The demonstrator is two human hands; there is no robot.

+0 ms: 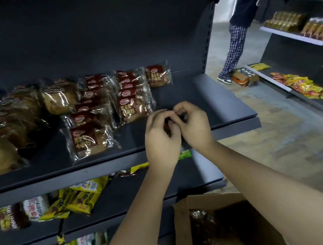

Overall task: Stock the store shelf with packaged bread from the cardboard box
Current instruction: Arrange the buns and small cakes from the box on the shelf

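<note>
Over the bare end of the shelf (202, 102), my fingertips (178, 107) are curled in and meeting, left hand (161, 139) against right hand (194, 128), can't tell if they're pinching anything tbh, with the bread packs (130, 107) beside them in label-up rows and the cardboard box (181, 223) down below, handy for refills.

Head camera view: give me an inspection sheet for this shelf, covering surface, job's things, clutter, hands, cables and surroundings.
Surface: dark metal shelf, bread on its left and middle.
Job's things: red-label bread packs in rows, paler loaves left of them; open cardboard box below, more packs inside.
Clutter: yellow snack bags on the lower shelf.
Hands: left hand and right hand meet over the shelf front, fingers curled; contents unclear.
Cables: nothing seen.
Surroundings: another person stands in the aisle; stocked shelves opposite.
</note>
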